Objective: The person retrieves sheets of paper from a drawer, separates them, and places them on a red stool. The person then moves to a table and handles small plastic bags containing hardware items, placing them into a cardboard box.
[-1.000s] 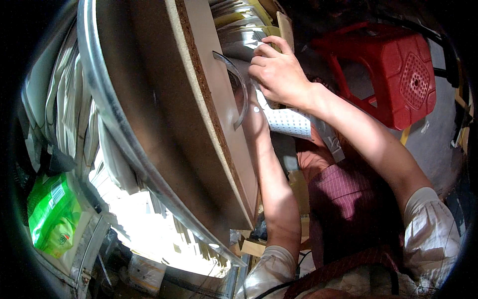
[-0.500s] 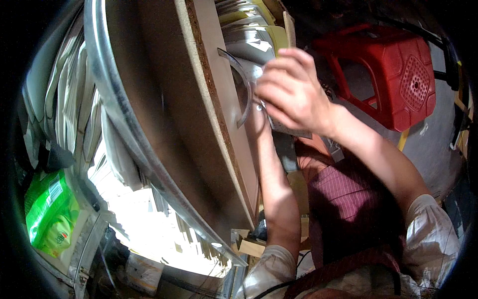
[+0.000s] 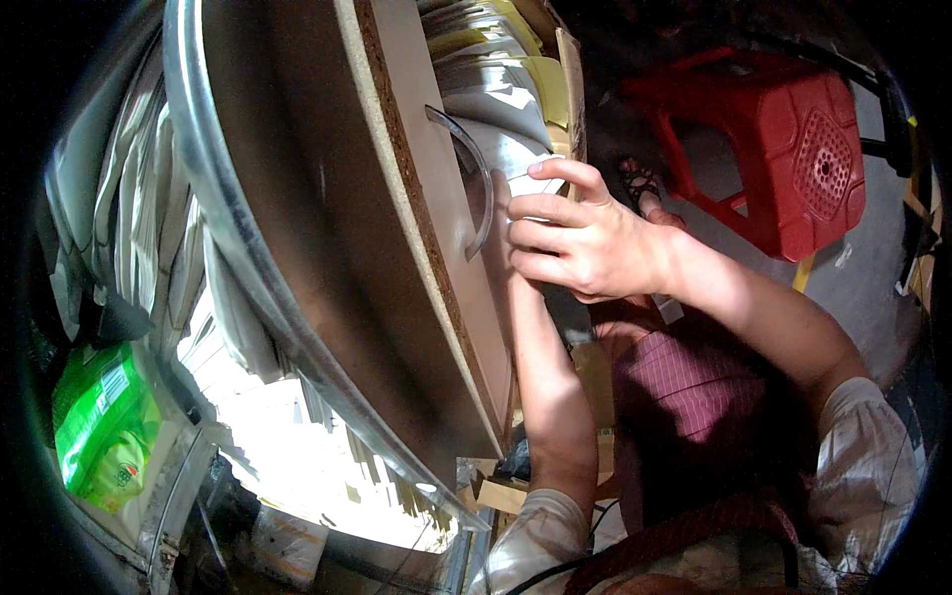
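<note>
My right hand [image 3: 585,233] reaches in from the right, its fingers apart and bent, the index finger stretched over white papers [image 3: 516,169]. Nothing shows in its grasp, and its thumb is hidden. My left hand [image 3: 504,223] lies behind it, close to the curved metal handle [image 3: 476,183] on a pale board front [image 3: 421,129]. Most of the left hand and its fingers are covered by my right hand, so its grip cannot be made out. Stacked papers and yellow folders [image 3: 545,89] stand beyond the handle, held by a cardboard edge [image 3: 570,84].
A metal-rimmed tabletop [image 3: 253,268] curves along the left. Bundled papers [image 3: 149,198], brightly lit sheets [image 3: 288,446] and a green plastic pack [image 3: 104,426] are beyond it. A red plastic stool [image 3: 793,149] lies tipped on the grey floor at right. A sandalled foot [image 3: 645,188] shows near it.
My right hand has come down slightly and its fingers have spread, the index now reaching over the papers. The handle and board have shifted a little leftward in view.
</note>
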A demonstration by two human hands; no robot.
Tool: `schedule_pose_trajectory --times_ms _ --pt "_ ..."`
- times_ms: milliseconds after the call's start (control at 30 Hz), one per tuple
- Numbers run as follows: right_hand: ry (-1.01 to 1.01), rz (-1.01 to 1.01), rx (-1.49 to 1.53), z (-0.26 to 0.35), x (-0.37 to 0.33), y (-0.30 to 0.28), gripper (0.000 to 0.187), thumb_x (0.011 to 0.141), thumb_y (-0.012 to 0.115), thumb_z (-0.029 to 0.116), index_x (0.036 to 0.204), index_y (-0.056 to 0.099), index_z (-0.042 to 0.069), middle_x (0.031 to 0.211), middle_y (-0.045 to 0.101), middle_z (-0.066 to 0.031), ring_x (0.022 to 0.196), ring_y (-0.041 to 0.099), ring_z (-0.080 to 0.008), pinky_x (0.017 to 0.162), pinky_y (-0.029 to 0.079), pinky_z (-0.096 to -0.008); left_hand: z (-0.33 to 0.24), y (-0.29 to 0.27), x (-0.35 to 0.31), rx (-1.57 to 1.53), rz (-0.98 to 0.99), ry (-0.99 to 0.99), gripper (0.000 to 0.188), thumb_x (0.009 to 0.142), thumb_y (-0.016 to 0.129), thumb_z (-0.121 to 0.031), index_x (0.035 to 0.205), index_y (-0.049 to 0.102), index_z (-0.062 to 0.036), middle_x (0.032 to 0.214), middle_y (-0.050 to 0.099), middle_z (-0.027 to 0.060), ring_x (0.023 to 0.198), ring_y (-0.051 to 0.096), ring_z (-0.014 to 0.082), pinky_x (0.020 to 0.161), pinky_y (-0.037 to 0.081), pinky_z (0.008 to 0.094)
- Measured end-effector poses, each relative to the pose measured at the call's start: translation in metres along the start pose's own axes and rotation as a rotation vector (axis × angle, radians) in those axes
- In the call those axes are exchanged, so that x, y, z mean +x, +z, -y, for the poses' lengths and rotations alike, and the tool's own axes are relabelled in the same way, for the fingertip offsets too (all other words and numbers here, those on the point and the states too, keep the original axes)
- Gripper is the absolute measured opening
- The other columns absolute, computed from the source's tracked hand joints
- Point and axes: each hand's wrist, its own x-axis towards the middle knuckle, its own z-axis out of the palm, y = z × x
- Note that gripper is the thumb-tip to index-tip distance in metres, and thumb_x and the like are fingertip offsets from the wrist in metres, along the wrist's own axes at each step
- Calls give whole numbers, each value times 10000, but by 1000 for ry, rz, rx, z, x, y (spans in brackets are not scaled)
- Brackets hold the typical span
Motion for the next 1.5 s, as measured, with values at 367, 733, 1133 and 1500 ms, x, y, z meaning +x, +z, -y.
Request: schedule_pose_trajectory --times_ms 367,733,1133,1500 --pt "224 99 -223 -66 45 24 224 686 726 117 893 687 41 930 639 -58 1094 580 -252 1129 286 -546 -4 -1 16 -66 -172 -57 183 957 610 -134 994 695 24 909 677 101 845 631 218 809 498 305" --pt "135 152 -221 -69 52 27 212 609 746 201 747 718 43 802 657 -68 1064 600 -249 1158 268 -550 8 -3 19 18 -206 -69 196 955 609 -159 981 697 15 881 681 103 820 635 225 790 497 299" --pt "160 265 -202 -92 73 26 176 630 696 144 734 730 6 763 678 -121 1023 599 -298 1117 334 -493 17 -23 25 348 -247 -106 193 948 615 -164 971 700 8 864 691 102 793 638 217 764 493 289" --pt "191 170 -133 -79 60 29 232 630 774 170 801 754 14 844 716 -77 1086 605 -260 1117 365 -460 20 -22 20 -86 -327 53 318 895 662 -10 1205 635 53 1131 686 145 1002 634 221 933 498 346"
